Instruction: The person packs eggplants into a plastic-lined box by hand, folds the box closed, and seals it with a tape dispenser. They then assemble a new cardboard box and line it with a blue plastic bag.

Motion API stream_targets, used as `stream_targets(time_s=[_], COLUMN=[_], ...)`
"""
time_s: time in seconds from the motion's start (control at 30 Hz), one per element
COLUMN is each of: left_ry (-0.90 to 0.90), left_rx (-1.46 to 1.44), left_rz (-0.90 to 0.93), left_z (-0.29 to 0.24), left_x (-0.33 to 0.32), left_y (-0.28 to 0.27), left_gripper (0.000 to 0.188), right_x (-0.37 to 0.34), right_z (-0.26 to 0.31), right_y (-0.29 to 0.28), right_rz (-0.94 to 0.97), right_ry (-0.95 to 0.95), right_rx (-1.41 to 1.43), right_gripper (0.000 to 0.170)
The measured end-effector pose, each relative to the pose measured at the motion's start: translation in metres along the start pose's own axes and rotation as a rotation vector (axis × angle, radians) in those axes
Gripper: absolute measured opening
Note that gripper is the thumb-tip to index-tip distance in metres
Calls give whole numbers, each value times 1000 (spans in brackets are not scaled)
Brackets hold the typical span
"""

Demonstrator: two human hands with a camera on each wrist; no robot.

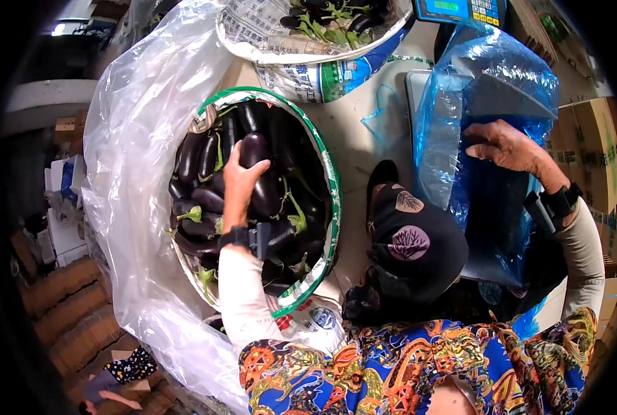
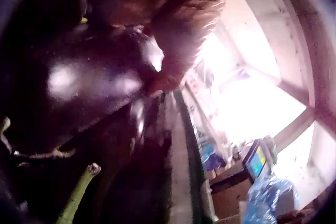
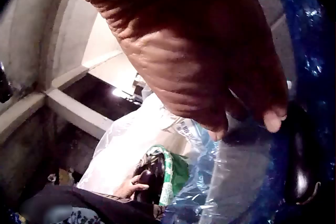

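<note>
My left hand (image 1: 240, 185) grips a glossy dark purple eggplant (image 1: 256, 149), thumb on one side and fingers on the other, over a round sack (image 1: 333, 187) with a green-edged rim. Other eggplants, some with green stems (image 1: 298, 220), lie around it in the sack. In the left wrist view the gripped eggplant (image 2: 89, 85) fills much of the left side. My right hand (image 1: 509, 146) is at the mouth of a blue plastic bag (image 1: 443, 117), fingers loosely bent around nothing. Below its fingertips in the right wrist view, an eggplant (image 3: 302, 166) lies against the blue plastic.
A second sack (image 1: 287, 79) with eggplants stands at the far side. Beyond the blue bag is a scale display with keys (image 1: 453, 8). Clear plastic sheeting (image 1: 139, 173) spreads left of the near sack. Cardboard boxes (image 1: 592, 152) stand at the right, and my knee (image 1: 419, 242) is between sack and bag.
</note>
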State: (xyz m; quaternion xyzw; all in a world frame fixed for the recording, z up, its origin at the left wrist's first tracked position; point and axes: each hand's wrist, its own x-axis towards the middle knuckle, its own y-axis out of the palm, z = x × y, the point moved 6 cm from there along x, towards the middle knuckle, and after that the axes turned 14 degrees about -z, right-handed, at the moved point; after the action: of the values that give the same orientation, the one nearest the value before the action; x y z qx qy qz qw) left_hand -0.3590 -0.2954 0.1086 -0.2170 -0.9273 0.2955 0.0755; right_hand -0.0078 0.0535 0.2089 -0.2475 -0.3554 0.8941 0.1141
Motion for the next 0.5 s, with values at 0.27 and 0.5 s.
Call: stream_targets(time_s=[0.27, 0.5], left_ry=[-253, -175], left_rx=[-1280, -1341], left_rz=[43, 301], left_z=[-116, -232], left_x=[-15, -19], left_y=[-89, 0], left_gripper=[68, 66], right_x=[-7, -1], right_z=[58, 106], right_y=[1, -6], right_rz=[27, -180], right_ry=[-106, -431], right_rx=[421, 315], right_gripper=[38, 47])
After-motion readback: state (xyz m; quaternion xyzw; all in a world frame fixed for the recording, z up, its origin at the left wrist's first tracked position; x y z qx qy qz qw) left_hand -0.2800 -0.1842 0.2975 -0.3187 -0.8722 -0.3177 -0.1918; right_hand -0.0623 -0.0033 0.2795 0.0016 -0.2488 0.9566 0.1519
